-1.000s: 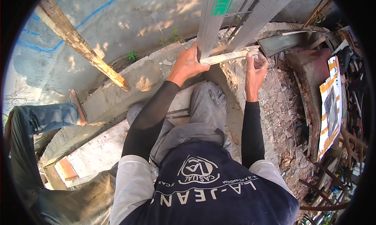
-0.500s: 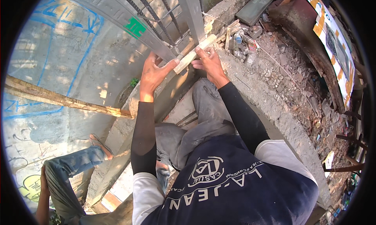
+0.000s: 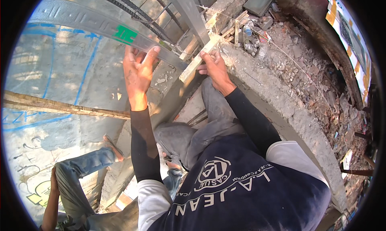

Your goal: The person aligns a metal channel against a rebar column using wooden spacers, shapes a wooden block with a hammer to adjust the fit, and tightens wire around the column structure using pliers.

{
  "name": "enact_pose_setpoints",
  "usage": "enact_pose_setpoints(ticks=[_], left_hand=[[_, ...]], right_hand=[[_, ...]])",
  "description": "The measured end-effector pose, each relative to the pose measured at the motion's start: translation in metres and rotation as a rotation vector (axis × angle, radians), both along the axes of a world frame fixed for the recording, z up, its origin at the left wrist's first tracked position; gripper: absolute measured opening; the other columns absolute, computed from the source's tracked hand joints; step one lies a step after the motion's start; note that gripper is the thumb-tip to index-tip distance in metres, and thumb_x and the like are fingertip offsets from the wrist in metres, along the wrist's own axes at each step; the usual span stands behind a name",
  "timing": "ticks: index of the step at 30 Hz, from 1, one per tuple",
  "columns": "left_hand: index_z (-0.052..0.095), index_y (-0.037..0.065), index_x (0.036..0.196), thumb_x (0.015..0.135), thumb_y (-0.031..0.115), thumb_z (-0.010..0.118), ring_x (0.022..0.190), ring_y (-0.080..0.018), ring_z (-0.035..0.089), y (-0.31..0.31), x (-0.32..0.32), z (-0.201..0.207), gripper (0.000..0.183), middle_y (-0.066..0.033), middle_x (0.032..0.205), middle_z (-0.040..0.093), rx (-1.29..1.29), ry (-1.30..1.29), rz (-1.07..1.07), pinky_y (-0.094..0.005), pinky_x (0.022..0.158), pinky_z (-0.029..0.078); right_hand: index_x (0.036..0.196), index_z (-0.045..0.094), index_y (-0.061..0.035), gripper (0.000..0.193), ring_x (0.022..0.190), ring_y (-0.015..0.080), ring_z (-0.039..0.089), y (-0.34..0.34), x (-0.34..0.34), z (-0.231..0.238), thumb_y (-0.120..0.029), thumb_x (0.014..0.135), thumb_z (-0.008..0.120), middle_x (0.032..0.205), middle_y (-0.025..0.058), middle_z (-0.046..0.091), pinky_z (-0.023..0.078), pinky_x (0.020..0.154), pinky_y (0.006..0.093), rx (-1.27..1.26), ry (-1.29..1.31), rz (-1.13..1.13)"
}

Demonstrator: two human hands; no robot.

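Grey metal makes up the left channel (image 3: 88, 22), marked with green, which slants across the upper left of the view down to the corner of a concrete ledge (image 3: 277, 104). The left hand (image 3: 138, 76) is at its lower edge, thumb and fingers spread apart; the thumb overlaps the metal, but whether the hand grips it firmly I cannot tell. The right hand (image 3: 217, 70) pinches a pale wooden strip (image 3: 192, 69) between thumb and fingers, close to the ledge. This strip lies crosswise at the lower ends of the left channel and a second channel (image 3: 189, 17), with ribbed steel bars (image 3: 138, 16) between them.

With only one hand pinching the strip, it could pivot or slip if the left channel knocks its near end. Should the left hand's contact be loose, the long channel might slide or tip, its weight lying well beyond the fingers. Thin metal edges could cut bare skin, and fingertips could be trapped between wood and metal. A taut string (image 3: 299, 66) beyond the right hand, above the rubble (image 3: 311, 86), might be snagged by a wide movement.
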State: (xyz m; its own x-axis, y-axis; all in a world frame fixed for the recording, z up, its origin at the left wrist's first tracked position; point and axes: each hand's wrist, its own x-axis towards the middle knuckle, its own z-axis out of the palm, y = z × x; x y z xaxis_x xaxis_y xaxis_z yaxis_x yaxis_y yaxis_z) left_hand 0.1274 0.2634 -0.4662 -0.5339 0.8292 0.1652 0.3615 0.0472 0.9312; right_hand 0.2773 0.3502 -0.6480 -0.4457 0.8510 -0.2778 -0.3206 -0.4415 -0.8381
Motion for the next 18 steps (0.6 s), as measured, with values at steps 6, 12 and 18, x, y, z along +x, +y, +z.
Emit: enact_pose_setpoints(ticks=[6,12,18], left_hand=[[0.049,0.002,0.135,0.088,0.017,0.075,0.112,-0.0222,0.063,0.001,-0.001,-0.004,0.056,-0.0122,0.134,0.06,0.047,-0.036,-0.021,-0.0366,0.088,0.057],[0.049,0.004,0.136,0.089,0.016,0.074,0.114,-0.022,0.062,0.001,0.003,-0.001,0.055,-0.0125,0.137,0.059,0.0,-0.017,-0.004,-0.0364,0.09,0.056],[0.049,0.004,0.136,0.09,0.016,0.074,0.115,-0.0214,0.062,0.0,0.0,-0.004,0.053,-0.0111,0.135,0.059,0.005,-0.041,-0.023,-0.0365,0.09,0.055]], right_hand=[[0.129,0.042,-0.0004,0.051,0.072,0.0117,0.06,-0.052,0.007,-0.007,-0.033,0.098,0.065,0.1,0.0099,0.068,0.052,0.055,0.0251,-0.143,-0.014,0.074],[0.129,0.043,-0.0002,0.052,0.073,0.0112,0.061,-0.028,-0.004,-0.006,-0.036,0.097,0.065,0.101,0.0095,0.066,0.053,0.058,0.0255,-0.058,0.033,-0.008],[0.125,0.047,-0.0033,0.048,0.073,0.0115,0.061,-0.066,0.004,-0.021,-0.038,0.098,0.065,0.101,0.0074,0.066,0.054,0.06,0.0266,-0.149,-0.032,0.102]])
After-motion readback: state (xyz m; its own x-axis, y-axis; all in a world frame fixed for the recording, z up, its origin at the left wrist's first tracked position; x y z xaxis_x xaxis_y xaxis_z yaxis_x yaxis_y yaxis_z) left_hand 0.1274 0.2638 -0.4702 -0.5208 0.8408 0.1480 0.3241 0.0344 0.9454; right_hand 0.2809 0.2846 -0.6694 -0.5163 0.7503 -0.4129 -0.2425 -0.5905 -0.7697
